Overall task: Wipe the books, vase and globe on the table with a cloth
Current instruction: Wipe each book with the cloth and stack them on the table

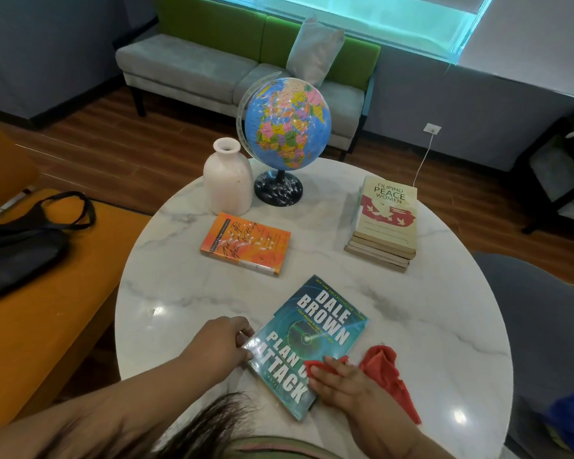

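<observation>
Fingers (pixel 243 328) of the left hand (pixel 221 346) curl round the near-left edge of the teal book (pixel 315 329), which lies flat on the marble table (pixel 166 293). Beyond stand the vase (pixel 227 177), orange book (pixel 246 241) and globe (pixel 287 124). The right hand (pixel 342 382), fingers straight, presses the red cloth (pixel 388 372) onto the teal book's lower corner. The book stack (pixel 385 223) sits far right.

The left hand (pixel 222 346) grips the teal book (pixel 312 332); right hand (pixel 342 382), seemingly flat, presses red cloth (pixel 385 369) on it.
</observation>
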`<state>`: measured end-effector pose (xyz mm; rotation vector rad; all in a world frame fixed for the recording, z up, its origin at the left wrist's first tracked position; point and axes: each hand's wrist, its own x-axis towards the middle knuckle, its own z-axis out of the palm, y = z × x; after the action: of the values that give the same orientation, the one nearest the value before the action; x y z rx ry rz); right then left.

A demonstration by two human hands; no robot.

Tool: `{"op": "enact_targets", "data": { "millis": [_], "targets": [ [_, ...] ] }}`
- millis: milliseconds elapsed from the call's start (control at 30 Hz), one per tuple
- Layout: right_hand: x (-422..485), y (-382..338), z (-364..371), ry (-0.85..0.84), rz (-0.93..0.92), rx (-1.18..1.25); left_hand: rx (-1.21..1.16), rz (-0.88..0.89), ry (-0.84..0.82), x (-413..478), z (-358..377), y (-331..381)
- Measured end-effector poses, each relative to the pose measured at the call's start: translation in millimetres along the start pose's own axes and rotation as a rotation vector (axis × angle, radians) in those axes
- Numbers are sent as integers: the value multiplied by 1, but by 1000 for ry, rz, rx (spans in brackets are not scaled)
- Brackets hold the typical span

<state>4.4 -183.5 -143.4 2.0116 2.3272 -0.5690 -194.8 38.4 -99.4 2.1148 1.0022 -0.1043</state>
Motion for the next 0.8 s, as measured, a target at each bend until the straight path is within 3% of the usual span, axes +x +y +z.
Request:
{"op": "enact_targets", "data": {
  "millis": [200,333,433,500,567,600,667,800],
  "targets": [
    [1,3,-10,92,-86,-159,-22,44,-28,0,-1,2],
    [18,47,-22,287,268,157,-18,25,-29,1,0,1],
    [37,34,-36,232,383,213,-6,9,-36,1,1,0],
    [51,6,-37,111,302,93,-5,10,-35,2,1,-1],
    [58,-19,-21,58,23,-125,-16,10,-38,2,2,-2],
    [58,-24,-12,-51,-60,-178,-22,13,-35,2,2,-3],
    [54,-17,-7,-63,-170,-223,-32,21,-31,1,2,-4],
    [41,17,-45,78,162,-33,-67,20,-28,1,2,-3]
  ]
}}
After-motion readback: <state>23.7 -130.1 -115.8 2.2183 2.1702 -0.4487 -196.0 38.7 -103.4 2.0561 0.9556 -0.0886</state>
